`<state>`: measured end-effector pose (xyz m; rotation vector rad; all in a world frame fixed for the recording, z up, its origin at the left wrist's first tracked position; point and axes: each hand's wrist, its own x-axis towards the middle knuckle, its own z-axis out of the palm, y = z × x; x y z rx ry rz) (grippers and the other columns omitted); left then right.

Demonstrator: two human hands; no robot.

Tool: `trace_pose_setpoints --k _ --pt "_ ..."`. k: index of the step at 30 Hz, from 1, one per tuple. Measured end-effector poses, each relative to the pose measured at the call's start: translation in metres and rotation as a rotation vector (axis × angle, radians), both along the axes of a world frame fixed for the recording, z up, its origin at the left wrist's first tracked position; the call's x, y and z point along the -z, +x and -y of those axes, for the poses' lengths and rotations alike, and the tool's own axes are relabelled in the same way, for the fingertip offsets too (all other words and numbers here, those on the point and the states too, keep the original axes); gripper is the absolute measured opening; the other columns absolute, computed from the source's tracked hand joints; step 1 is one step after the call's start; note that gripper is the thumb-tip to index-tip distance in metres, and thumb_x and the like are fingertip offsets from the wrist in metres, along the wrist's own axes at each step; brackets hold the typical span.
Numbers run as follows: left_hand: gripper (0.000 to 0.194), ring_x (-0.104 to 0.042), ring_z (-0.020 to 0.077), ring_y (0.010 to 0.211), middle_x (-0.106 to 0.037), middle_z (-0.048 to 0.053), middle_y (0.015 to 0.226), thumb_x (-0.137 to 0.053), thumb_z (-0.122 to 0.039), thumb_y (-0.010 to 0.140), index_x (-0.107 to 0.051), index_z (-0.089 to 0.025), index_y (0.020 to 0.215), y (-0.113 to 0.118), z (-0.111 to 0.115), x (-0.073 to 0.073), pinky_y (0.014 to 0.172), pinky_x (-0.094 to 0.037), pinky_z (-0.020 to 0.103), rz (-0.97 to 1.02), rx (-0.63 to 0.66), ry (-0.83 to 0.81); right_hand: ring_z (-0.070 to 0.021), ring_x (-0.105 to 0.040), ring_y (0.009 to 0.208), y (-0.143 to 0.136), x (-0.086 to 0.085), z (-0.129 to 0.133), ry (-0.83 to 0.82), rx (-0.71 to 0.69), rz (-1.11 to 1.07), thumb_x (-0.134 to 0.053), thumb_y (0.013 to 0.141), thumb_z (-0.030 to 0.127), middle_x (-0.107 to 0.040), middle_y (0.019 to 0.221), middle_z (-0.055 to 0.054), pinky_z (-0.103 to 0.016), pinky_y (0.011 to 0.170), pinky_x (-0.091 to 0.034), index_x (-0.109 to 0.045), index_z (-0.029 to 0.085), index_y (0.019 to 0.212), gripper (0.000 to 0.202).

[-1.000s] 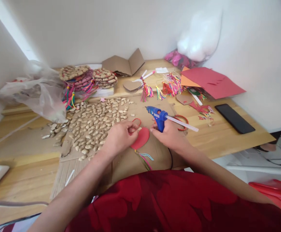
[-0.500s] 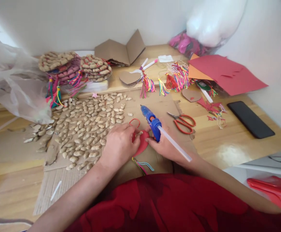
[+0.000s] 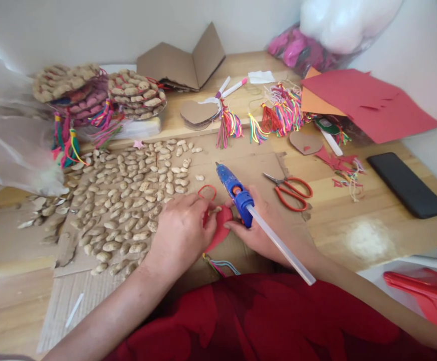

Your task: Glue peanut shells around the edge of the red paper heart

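Observation:
My left hand (image 3: pixel 183 223) pinches a peanut (image 3: pixel 216 210) between thumb and fingers, against a red heart-like piece (image 3: pixel 222 229) lying on the cardboard. The fingers hide part of that piece. A red cord loop (image 3: pixel 207 191) sticks out beyond its top, and a tassel of coloured strings (image 3: pixel 224 265) hangs from its near end. My right hand (image 3: pixel 267 233) is closed around a blue glue gun (image 3: pixel 230 181), its nozzle pointing away and a clear glue stick (image 3: pixel 282 245) jutting from the back. The right thumb touches the red piece's edge.
Many loose peanuts (image 3: pixel 128 190) cover the cardboard at left. Orange-handled scissors (image 3: pixel 291 193) lie to the right, then a black phone (image 3: pixel 408 185). Behind are stacked peanut-covered pieces (image 3: pixel 136 95), tassels (image 3: pixel 284 110), cardboard hearts (image 3: pixel 199 113) and red paper (image 3: pixel 376 103).
The view has shifted slightly, so the background items sit a little farther outward. Both hands keep nearly the same pose at the red piece; the glue gun stays in the right hand.

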<state>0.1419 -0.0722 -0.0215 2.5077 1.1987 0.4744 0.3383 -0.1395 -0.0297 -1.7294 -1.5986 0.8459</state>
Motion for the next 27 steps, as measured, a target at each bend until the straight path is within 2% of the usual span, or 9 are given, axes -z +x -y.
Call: trace_pose_setpoints --k 6,11,19,27 --pt "0.013 -0.069 0.0277 0.085 -0.076 0.011 0.090 -0.065 -0.021 0.091 -0.077 -0.019 0.087 -0.001 0.000 -0.001 0.080 -0.053 0.041 -0.002 0.009 0.024 -0.0254 -0.074 0.087 0.001 -0.001 -0.001 -0.022 -0.014 0.008 -0.079 0.088 0.033 -0.076 0.101 -0.005 -0.033 0.072 -0.054 -0.056 0.027 0.118 0.038" --pt "0.016 -0.068 0.0263 0.082 -0.076 0.010 0.088 -0.062 -0.021 0.091 -0.077 -0.019 0.089 -0.001 0.001 -0.001 0.079 -0.053 0.040 0.004 0.008 0.042 -0.0232 -0.073 0.083 0.001 -0.009 -0.001 -0.035 -0.039 0.002 -0.071 0.094 0.026 -0.077 0.098 -0.005 -0.032 0.071 -0.054 -0.057 0.026 0.115 0.025" --pt "0.014 -0.070 0.0281 0.086 -0.077 0.011 0.091 -0.065 -0.023 0.090 -0.079 -0.019 0.092 -0.002 0.002 0.003 0.086 -0.055 0.044 0.035 -0.038 -0.021 -0.0243 -0.075 0.091 0.000 -0.014 -0.003 -0.001 -0.147 0.048 -0.066 0.096 0.028 -0.077 0.104 -0.007 -0.034 0.078 -0.056 -0.057 0.023 0.119 0.025" --pt "0.018 -0.070 0.0271 0.086 -0.076 0.011 0.091 -0.063 -0.023 0.091 -0.079 -0.019 0.095 -0.004 0.000 0.000 0.085 -0.054 0.042 0.032 -0.025 -0.063 -0.0250 -0.076 0.098 0.001 -0.010 -0.003 -0.012 -0.148 0.011 -0.066 0.094 0.023 -0.077 0.112 -0.008 -0.036 0.083 -0.056 -0.055 0.023 0.126 0.034"
